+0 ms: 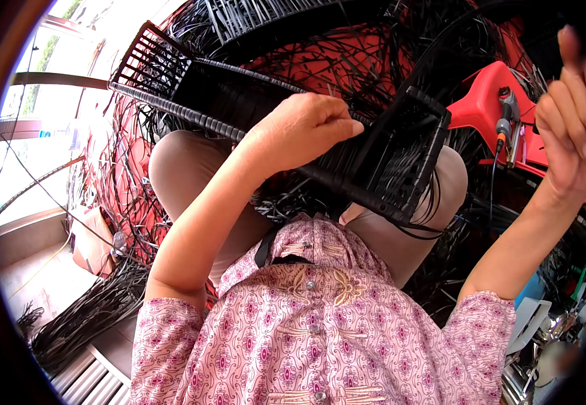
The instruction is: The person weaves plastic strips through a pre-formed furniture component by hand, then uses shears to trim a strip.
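A long black basket (225, 127) woven of plastic strips lies across my knees, with an open-slatted end at the left and a box-like end at the right. My left hand (303, 129) is over its middle, fingers and thumb pinched together. What they grip is hidden. Loose black strips (431, 202) hang and curl from the basket's right end. Raised far out to the right is my right hand (568, 128), apart from the basket. Several of its fingers are curled in and one fingertip points up, blurred. Whatever they hold cannot be made out.
A red plastic stool (482, 101) at the right carries a grey-and-orange power tool (505, 118) with a cord. Black strips lie tangled over a red surface (367, 57) ahead. Another black slatted piece (272, 17) lies beyond. A strip bundle (97, 314) rests at the lower left.
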A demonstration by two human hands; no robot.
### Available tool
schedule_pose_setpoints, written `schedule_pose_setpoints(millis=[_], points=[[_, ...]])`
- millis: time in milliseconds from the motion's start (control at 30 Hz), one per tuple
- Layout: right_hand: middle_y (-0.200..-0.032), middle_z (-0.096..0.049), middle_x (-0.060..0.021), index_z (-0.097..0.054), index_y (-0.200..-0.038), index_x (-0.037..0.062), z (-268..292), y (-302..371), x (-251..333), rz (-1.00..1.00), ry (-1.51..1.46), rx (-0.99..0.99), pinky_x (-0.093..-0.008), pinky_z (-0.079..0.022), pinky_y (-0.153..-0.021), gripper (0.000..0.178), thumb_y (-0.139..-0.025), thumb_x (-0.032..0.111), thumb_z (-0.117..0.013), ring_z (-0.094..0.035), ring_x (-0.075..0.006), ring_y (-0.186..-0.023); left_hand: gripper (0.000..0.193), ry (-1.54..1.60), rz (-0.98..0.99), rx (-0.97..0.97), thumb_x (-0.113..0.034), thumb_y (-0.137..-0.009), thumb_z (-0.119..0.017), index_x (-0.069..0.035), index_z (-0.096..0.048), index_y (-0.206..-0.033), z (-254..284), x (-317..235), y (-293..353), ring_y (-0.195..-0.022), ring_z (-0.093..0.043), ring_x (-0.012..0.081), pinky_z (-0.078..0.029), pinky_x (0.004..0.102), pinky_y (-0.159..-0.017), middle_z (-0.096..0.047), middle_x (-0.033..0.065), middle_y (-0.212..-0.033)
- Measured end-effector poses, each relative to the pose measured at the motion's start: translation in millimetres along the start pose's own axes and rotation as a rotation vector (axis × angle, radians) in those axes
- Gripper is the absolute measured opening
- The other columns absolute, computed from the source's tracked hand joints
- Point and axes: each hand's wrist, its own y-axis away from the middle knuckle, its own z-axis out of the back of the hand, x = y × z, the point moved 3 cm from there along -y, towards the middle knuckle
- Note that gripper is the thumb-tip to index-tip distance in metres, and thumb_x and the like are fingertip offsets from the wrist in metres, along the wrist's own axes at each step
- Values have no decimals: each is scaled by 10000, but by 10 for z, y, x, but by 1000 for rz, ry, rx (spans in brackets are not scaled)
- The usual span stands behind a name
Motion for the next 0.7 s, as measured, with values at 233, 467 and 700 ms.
schedule_pose_setpoints(millis=[233, 467, 700], points=[[-946, -689, -60, -588, -1393, 53, -178, -244, -818, 135, 1865, -416, -281, -519, -740, 530, -959, 336, -700, -656, -162, -788, 368, -114, -170, 190, -369, -967, -672, -4, -712, -947, -146, 24, 70, -795, -652, 299, -512, 388, -708, -667, 126, -843], [-958, -684, -126, -681, -1030, 42, -842, 236, -1445, 29, 1344, -142, -395, -540, -800, 294, -792, 159, -808, -677, -313, -913, 296, 271, 25, 67, -289, -995, -656, -3, -687, -925, -34, 151, 164, -743, -627, 93, -506, 259, -689, -666, 27, -796], [-989, -669, -137, -629, -1106, 16, -911, 478, -2156, -126, 1306, 20, -415, -540, -850, 407, -754, 108, -811, -670, -339, -955, 268, 319, 0, -92, -258, -998, -661, -5, -678, -913, -50, 133, 220, -733, -611, 66, -493, 241, -662, -645, -11, -771]])
